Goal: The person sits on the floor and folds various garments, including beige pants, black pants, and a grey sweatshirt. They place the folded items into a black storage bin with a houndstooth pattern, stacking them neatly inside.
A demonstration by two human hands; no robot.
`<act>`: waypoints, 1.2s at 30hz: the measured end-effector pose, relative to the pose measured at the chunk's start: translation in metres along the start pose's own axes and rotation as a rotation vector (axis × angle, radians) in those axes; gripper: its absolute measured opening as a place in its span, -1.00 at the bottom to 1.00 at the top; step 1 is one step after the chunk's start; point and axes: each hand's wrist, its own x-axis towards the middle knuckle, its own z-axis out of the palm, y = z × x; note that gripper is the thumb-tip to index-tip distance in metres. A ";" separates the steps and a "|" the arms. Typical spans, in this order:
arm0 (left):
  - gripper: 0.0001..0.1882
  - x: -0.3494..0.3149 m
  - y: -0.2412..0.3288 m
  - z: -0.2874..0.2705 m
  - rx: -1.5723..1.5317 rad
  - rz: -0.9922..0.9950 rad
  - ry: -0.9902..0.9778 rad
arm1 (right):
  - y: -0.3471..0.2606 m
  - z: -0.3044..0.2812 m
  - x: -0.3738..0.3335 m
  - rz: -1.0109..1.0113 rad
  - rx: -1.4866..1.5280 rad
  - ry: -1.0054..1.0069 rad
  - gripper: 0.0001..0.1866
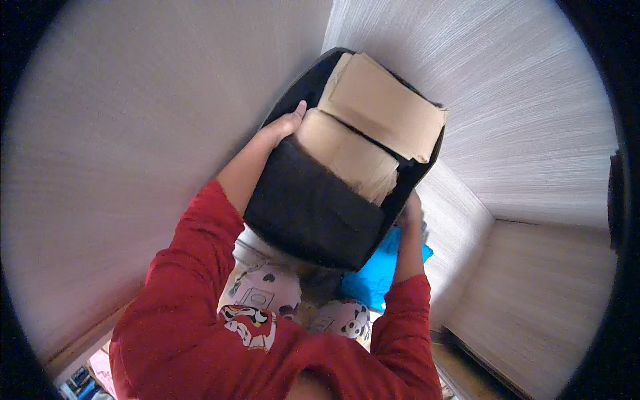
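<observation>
A black, rounded bin [313, 200] is held up in front of me, tilted, between both my hands. Inside lie two brown, folded pieces that look like cardboard or thick paper: a larger one [383, 107] toward the far end and a smaller one [350, 150] nearer to me. My left hand [288, 125] grips the bin's left rim, thumb over the inner side and fingers hidden beneath. On the right side, my right hand [411, 208] holds the bin low, its fingers mostly hidden behind the wall.
Pale wood-grain panels [153, 100] rise close on the left and right [527, 113]. A bright blue bag or cloth [377, 273] lies below the bin. Under it, my legs in patterned trousers [267, 287] show. A lower wooden panel [540, 287] stands at the right.
</observation>
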 end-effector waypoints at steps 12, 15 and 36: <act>-0.24 -0.001 -0.060 -0.003 -0.253 -0.041 -0.199 | -0.026 0.054 -0.104 -0.029 -0.100 -0.004 -0.56; -0.19 -0.021 -0.041 0.010 -0.063 -0.121 -0.004 | -0.018 -0.008 -0.122 -0.333 -0.587 0.308 -0.59; -0.17 -0.026 -0.042 -0.007 -0.274 -0.140 -0.161 | 0.041 -0.081 -0.241 0.083 0.110 0.106 -0.48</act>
